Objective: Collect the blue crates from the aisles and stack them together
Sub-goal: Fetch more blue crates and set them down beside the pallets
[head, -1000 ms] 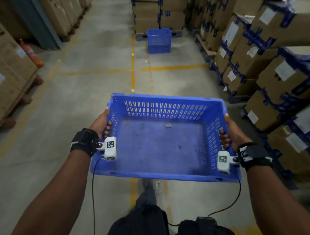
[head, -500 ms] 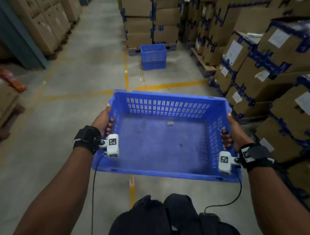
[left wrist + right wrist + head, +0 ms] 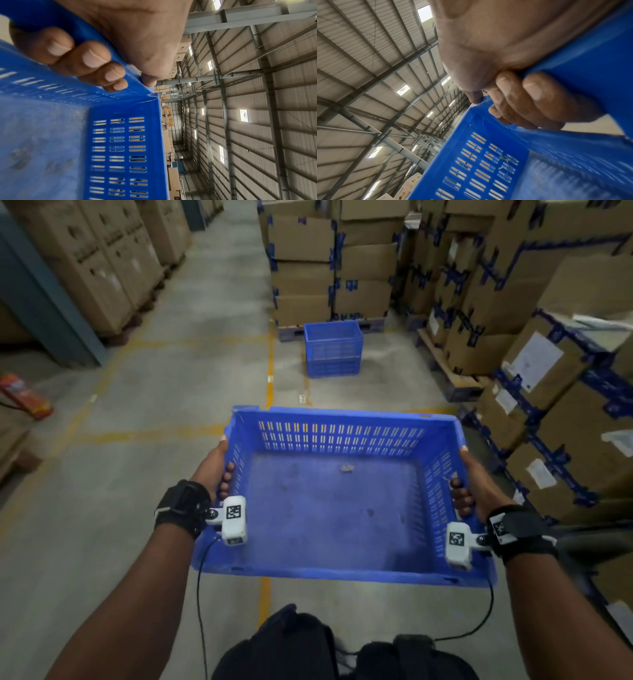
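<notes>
Slotted blue crate [image 3: 335, 508] carried over aisle floor [image 3: 120, 474]. Left hand [image 3: 213, 470], right hand [image 3: 474, 487] gripping side rims, fingers [image 3: 96, 56] curled inside. Stacked blue crates [image 3: 333, 349] ahead by cardboard boxes [image 3: 329, 261]. Carried crate's underside hidden.

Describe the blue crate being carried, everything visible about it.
The carried crate is a blue, open-topped rectangular bin that looks like moulded plastic, with rows of slots in its walls and a solid, scuffed, dusty floor. It is empty except for a small pale scrap near the far wall. It is held roughly level above the concrete aisle. The left hand grips its left rim and the right hand its right rim, fingers curled inside, thumbs along the top edge.
</notes>
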Demonstrator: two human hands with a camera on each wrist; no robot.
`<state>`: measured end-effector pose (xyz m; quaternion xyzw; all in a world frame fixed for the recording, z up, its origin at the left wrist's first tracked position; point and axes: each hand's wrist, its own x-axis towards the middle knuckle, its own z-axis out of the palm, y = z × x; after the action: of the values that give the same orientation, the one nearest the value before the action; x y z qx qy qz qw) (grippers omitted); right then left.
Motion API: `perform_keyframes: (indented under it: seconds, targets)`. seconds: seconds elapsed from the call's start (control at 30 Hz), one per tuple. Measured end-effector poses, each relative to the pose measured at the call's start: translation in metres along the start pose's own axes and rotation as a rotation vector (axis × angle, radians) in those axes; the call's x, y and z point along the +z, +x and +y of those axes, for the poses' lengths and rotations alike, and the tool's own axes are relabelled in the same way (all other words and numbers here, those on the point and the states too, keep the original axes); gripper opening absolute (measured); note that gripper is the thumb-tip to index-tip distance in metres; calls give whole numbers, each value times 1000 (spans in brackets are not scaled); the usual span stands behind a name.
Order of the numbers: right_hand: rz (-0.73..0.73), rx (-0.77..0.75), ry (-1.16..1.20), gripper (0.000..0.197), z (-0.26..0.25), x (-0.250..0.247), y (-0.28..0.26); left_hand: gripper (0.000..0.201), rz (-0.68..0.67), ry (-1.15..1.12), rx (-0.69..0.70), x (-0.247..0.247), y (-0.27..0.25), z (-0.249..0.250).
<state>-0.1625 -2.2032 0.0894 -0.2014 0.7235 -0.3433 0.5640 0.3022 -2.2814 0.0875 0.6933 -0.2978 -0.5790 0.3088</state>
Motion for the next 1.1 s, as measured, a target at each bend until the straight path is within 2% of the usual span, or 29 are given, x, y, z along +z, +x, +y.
perform_keyframes:
  seconds: [0.2, 0.3, 0.47, 0.7, 0.83, 0.97, 1.1]
  targets:
    - [-35, -13, -23, 70, -122, 37, 128, 67, 42, -1, -10, 22, 126, 105]
    - [-52, -24, -18, 70, -178, 58, 214, 67, 19, 4, 6, 41, 213, 160]
    - [-45, -27, 20, 71, -275, 86, 329, 67, 2, 11, 22, 72, 338, 260]
    - [12, 17, 113, 72, -389, 77, 445, 66, -49, 98, 30, 145, 473, 399]
    - [45, 34, 86, 70, -464, 69, 537, 67, -74, 134, 5, 202, 565, 471]
    - [-4, 31, 64, 71, -550, 58, 645, 66, -63, 104, 7, 254, 653, 538]
    - [-24, 8, 12, 72, -641, 51, 730, 66, -72, 47, -1, 293, 721, 597]
